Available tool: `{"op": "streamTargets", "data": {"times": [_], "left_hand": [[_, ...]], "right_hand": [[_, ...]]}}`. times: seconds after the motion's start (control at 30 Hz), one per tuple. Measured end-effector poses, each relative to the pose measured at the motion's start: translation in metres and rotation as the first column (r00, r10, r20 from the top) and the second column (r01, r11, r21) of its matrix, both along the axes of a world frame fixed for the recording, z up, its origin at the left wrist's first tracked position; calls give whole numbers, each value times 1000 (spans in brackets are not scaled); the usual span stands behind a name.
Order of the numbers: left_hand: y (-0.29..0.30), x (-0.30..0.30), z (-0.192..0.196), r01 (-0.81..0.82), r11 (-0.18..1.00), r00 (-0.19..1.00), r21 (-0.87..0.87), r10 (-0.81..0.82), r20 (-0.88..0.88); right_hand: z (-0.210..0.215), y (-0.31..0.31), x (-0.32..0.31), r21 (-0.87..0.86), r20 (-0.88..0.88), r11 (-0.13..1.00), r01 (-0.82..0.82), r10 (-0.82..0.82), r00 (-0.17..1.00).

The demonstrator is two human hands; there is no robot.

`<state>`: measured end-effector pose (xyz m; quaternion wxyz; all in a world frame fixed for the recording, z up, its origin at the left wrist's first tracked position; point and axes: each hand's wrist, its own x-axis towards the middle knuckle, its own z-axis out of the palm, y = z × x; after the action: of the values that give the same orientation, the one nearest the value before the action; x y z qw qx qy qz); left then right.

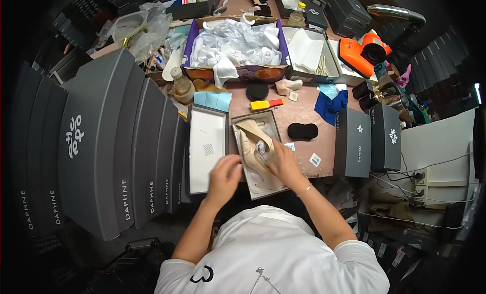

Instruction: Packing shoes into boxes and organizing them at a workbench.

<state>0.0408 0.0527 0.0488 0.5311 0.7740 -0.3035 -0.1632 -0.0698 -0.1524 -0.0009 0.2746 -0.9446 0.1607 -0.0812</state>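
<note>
A pair of beige high-heeled shoes (pixel 246 146) lies in an open grey shoebox (pixel 276 123) on the table before me. Crumpled white stuffing paper (pixel 261 148) shows in a shoe's opening. My right hand (pixel 286 167) reaches over the box's right wall, thumb and fingers closed on the side of a shoe. My left hand (pixel 224 178) hovers between the shoebox and its white-lined lid (pixel 206 157), slightly blurred. Its fingers are loosely bent and apart, with nothing visible in them. The lid lies to the left, a light blue sheet (pixel 212 100) at its far end.
Stacked grey shoeboxes (pixel 93 142) rise at my left; two more boxes (pixel 353 144) stand right. Beyond lie a yellow-red tool (pixel 267 104), a round black tin (pixel 257 92), a black pad (pixel 302 131), a purple carton (pixel 238 71) of white paper and an orange device (pixel 357 56).
</note>
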Motion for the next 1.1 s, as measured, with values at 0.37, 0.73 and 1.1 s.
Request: {"op": "streamTargets", "data": {"times": [0.37,0.73,1.1], "left_hand": [[-41,13,-40,71,997,997,10,-71,-5],[-127,108,-36,413,910,506,27,-205,-838],[-88,59,-77,-50,933,-131,-357,-360,-924]], "right_hand": [[-2,-54,74,-222,-276,967,-126,61,959],[52,-83,99,237,-272,825,-513,563,780],[94,-59,41,255,118,965,57,-90,989]]}}
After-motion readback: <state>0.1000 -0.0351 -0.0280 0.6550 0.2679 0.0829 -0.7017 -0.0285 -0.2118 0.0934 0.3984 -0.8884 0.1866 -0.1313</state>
